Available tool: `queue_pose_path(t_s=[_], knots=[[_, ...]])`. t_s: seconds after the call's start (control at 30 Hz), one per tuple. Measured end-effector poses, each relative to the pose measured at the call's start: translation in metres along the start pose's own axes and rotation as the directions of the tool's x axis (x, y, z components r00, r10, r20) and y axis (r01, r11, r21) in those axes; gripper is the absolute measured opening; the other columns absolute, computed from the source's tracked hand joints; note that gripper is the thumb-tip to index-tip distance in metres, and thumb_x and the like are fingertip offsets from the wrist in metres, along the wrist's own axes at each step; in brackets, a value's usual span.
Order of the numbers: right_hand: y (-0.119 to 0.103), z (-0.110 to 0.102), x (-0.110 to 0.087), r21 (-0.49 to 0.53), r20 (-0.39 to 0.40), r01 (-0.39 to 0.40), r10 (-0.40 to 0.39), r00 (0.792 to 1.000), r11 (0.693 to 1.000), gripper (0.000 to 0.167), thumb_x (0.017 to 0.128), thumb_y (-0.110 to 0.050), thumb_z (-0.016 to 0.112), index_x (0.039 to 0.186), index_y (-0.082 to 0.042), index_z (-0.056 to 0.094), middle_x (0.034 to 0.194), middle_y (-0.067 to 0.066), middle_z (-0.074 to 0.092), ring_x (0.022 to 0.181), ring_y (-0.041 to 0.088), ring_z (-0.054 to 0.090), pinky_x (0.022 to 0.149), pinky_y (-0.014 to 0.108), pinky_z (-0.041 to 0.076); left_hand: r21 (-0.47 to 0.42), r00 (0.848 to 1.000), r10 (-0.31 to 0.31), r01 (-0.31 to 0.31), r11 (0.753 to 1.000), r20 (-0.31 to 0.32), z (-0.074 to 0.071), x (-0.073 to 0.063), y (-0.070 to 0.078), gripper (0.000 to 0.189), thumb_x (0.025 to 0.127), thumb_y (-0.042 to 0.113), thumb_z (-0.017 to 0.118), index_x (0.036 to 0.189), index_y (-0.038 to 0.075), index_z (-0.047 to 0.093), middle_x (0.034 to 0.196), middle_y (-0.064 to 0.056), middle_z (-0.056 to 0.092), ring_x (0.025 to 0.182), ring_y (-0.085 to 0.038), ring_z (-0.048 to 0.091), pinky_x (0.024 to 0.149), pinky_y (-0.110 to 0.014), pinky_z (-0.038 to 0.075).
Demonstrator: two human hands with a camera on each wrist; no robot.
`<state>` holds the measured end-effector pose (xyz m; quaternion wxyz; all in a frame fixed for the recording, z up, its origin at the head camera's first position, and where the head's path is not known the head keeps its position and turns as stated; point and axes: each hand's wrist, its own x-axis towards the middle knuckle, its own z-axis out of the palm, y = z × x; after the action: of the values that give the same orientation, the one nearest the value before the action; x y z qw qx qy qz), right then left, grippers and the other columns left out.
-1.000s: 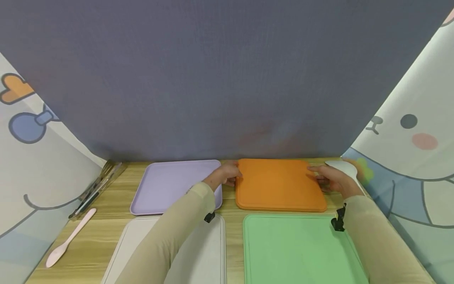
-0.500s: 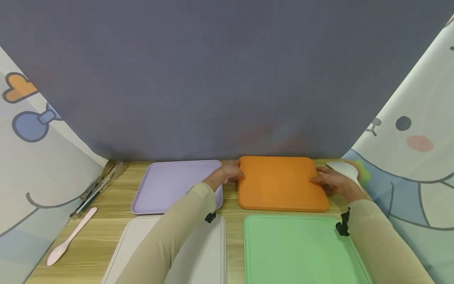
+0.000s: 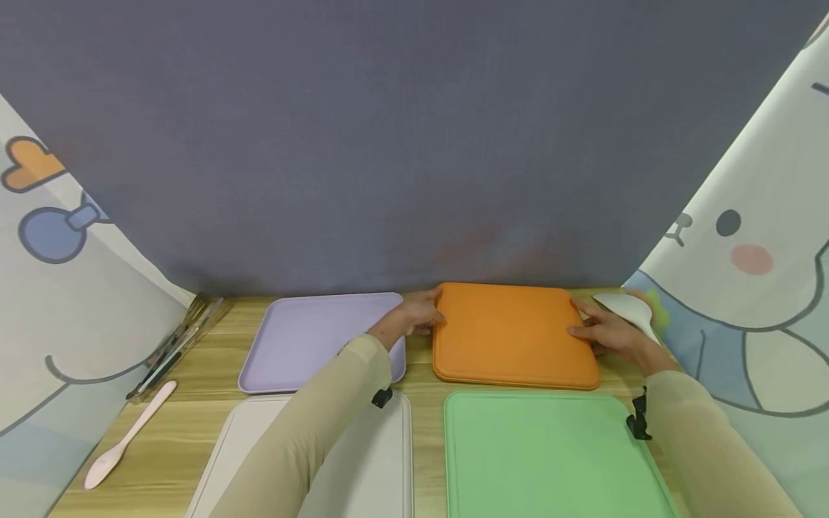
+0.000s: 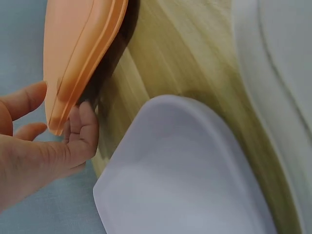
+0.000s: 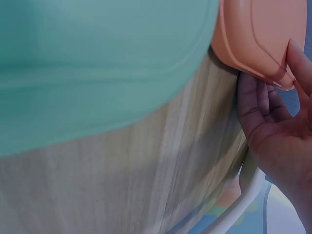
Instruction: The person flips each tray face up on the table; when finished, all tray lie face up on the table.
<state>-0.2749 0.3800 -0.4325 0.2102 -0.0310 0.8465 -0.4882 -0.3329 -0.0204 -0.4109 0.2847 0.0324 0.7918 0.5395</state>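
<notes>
An orange tray [image 3: 518, 334] with a doubled rim lies at the back right of the wooden table, its far edge close to the grey-blue backdrop. My left hand [image 3: 417, 313] grips its left side; in the left wrist view the fingers [image 4: 85, 127] curl beneath the rim and the thumb is over the top. On the opposite side my right hand [image 3: 612, 334] holds the rim, fingers [image 5: 251, 100] bent under it and thumb above. A gap shows between the rim and the tabletop in both wrist views. Whether the tray's near edge touches the table I cannot tell.
A lilac tray [image 3: 311, 338] lies left of the orange one. Nearer me are a whitish tray [image 3: 363, 460] and a green tray [image 3: 550, 453]. A white ladle-like utensil [image 3: 628, 308] lies behind my right hand. At left are a pink spoon [image 3: 129, 439] and metal utensils [image 3: 175, 349].
The orange tray's far edge has risen slightly and the tray has shifted a little right. My right hand has moved slightly right and spread thumb and finger along its edge.
</notes>
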Motion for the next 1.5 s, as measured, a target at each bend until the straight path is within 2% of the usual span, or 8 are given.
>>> queue_pose_path(t_s=[0.23, 0.33, 0.47, 0.53, 0.63, 1.03, 1.2, 1.5], knots=[[0.0, 0.003, 0.0, 0.028, -0.003, 0.007, -0.007, 1.0, 1.0, 0.089, 0.103, -0.025, 0.059, 0.161, -0.014, -0.007, 0.138, 0.034, 0.039, 0.099, 0.017, 0.065, 0.082, 0.037, 0.058, -0.033, 1.0, 0.023, -0.023, 0.999, -0.01, -0.007, -0.002, 0.004, 0.082, 0.091, 0.002, 0.069, 0.159, 0.027, 0.029, 0.069, 0.003, 0.051, 0.053, -0.005, 0.044, 0.063, -0.023, 0.047], [-0.001, 0.004, 0.0, 0.022, -0.011, 0.002, -0.002, 1.0, 1.0, 0.088, 0.102, -0.027, 0.06, 0.161, -0.015, -0.004, 0.139, 0.033, 0.039, 0.101, 0.018, 0.064, 0.083, 0.037, 0.058, -0.031, 0.999, 0.046, -0.046, 0.998, -0.007, -0.009, -0.003, 0.003, 0.081, 0.091, 0.002, 0.069, 0.159, 0.025, 0.03, 0.064, 0.004, 0.049, 0.056, -0.007, 0.044, 0.064, -0.025, 0.046], [-0.003, 0.005, 0.0, 0.002, -0.01, 0.001, -0.001, 1.0, 1.0, 0.087, 0.101, -0.03, 0.061, 0.162, -0.016, 0.0, 0.139, 0.033, 0.041, 0.102, 0.019, 0.063, 0.083, 0.037, 0.058, -0.034, 0.996, 0.09, -0.09, 0.995, 0.001, -0.012, -0.005, 0.003, 0.079, 0.092, 0.002, 0.069, 0.158, 0.026, 0.032, 0.108, -0.003, 0.065, 0.063, -0.009, 0.05, 0.069, -0.029, 0.046], [-0.003, 0.005, 0.0, -0.001, -0.012, -0.003, 0.003, 1.0, 1.0, 0.087, 0.101, -0.031, 0.062, 0.162, -0.015, 0.001, 0.139, 0.033, 0.04, 0.102, 0.019, 0.063, 0.082, 0.036, 0.058, -0.035, 0.993, 0.117, -0.116, 0.993, 0.011, -0.014, -0.006, 0.002, 0.076, 0.093, 0.004, 0.069, 0.157, 0.026, 0.035, 0.137, -0.007, 0.057, 0.068, -0.009, 0.054, 0.075, -0.032, 0.047], [-0.004, 0.005, 0.0, -0.001, -0.01, -0.004, 0.004, 1.0, 1.0, 0.087, 0.101, -0.031, 0.061, 0.162, -0.017, 0.001, 0.142, 0.034, 0.038, 0.102, 0.019, 0.063, 0.082, 0.035, 0.058, -0.04, 0.989, 0.146, -0.144, 0.989, 0.037, -0.018, -0.007, 0.001, 0.071, 0.094, 0.007, 0.069, 0.155, 0.027, 0.04, 0.151, -0.009, 0.046, 0.075, -0.008, 0.056, 0.084, -0.036, 0.048], [-0.003, 0.007, 0.003, 0.05, 0.015, 0.007, -0.008, 1.0, 0.999, 0.086, 0.101, -0.028, 0.062, 0.162, -0.019, 0.002, 0.14, 0.03, 0.041, 0.098, 0.015, 0.063, 0.08, 0.035, 0.058, 0.027, 0.969, 0.197, -0.203, 0.979, 0.149, -0.033, -0.02, 0.002, 0.072, 0.092, 0.015, 0.073, 0.154, 0.031, 0.04, 0.068, 0.001, 0.053, 0.05, -0.011, 0.026, 0.059, -0.036, 0.021], [-0.003, 0.008, 0.005, 0.054, 0.02, 0.002, -0.003, 1.0, 0.999, 0.085, 0.101, -0.028, 0.062, 0.162, -0.02, 0.004, 0.136, 0.026, 0.045, 0.095, 0.015, 0.062, 0.078, 0.034, 0.058, 0.066, 0.966, 0.192, -0.205, 0.976, 0.171, -0.037, -0.024, 0.008, 0.073, 0.092, 0.017, 0.074, 0.154, 0.032, 0.039, 0.081, -0.002, 0.071, 0.053, -0.014, 0.035, 0.053, -0.031, 0.02], [-0.002, 0.009, 0.009, 0.036, 0.038, 0.009, -0.011, 0.999, 0.999, 0.084, 0.101, -0.028, 0.062, 0.162, -0.018, 0.005, 0.126, 0.02, 0.051, 0.089, 0.016, 0.06, 0.077, 0.034, 0.057, 0.118, 0.972, 0.154, -0.176, 0.977, 0.178, -0.036, -0.032, 0.023, 0.073, 0.091, 0.015, 0.074, 0.154, 0.03, 0.04, 0.082, -0.002, 0.07, 0.06, -0.009, 0.054, 0.055, -0.03, 0.025]])
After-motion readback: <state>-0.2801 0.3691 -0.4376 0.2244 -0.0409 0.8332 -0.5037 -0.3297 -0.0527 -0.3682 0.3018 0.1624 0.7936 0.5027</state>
